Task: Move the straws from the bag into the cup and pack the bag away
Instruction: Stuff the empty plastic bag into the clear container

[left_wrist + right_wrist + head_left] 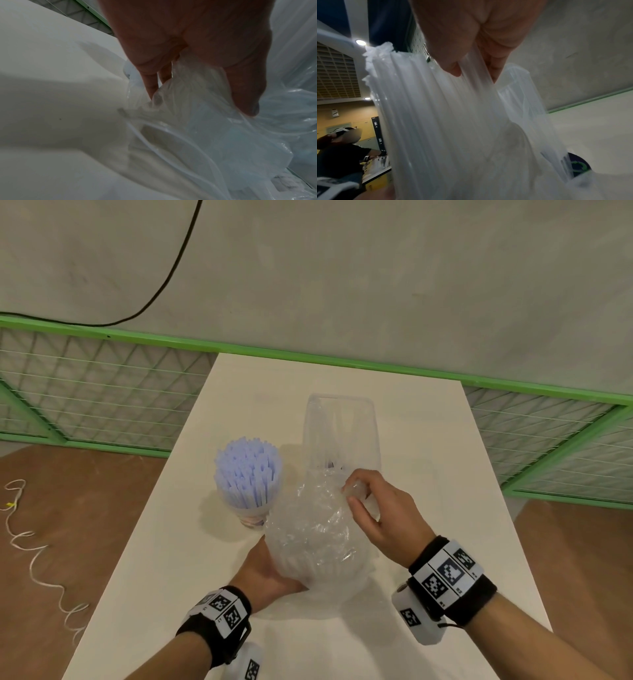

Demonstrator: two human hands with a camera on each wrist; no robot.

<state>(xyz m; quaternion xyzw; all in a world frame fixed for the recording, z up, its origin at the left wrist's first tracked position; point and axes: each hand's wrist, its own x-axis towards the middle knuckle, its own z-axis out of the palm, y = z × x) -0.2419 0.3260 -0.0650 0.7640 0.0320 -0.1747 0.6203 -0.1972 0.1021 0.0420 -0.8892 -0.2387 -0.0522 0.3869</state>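
A clear cup [252,517] packed with pale blue-white straws [247,474] stands left of centre on the white table [445,460]. Right beside it, both hands hold up a crumpled clear plastic bag [315,542]. My left hand [263,571] grips the bag's lower left side, its fingertips hidden behind the plastic. In the left wrist view, thumb and fingers of that hand [199,97] curl into the bag [197,135]. My right hand [351,493] pinches the bag's upper edge. Its thumb and finger [473,74] nip a pleated fold of the bag [488,121]. Straw tips [380,51] show at upper left.
A tall clear container [340,429] stands just behind the bag; a purple and green round mark [576,166] shows at its base. A green wire fence [102,392] runs behind the table. White cord [37,563] lies on the brown floor. Another person [342,152] stands far off.
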